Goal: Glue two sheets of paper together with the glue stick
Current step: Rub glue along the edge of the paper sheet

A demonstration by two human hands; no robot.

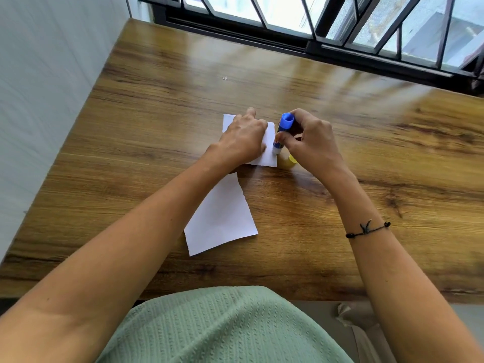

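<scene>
Two white paper sheets lie on the wooden table [157, 106]. The far sheet [269, 150] is pinned flat under my left hand [245, 137], which covers most of it. The near sheet [222, 216] lies loose, partly under my left forearm. My right hand [309, 140] grips a glue stick [284, 125] with a blue end, tilted so its lower tip touches the right edge of the far sheet. A yellow cap [291, 161] sits on the table just right of that sheet, half hidden by my right hand.
A white wall runs along the table's left edge. A black-barred window frame [314, 40] runs behind the far edge. A tiny pale scrap [224, 78] lies on the far tabletop. My green top fills the bottom of the view.
</scene>
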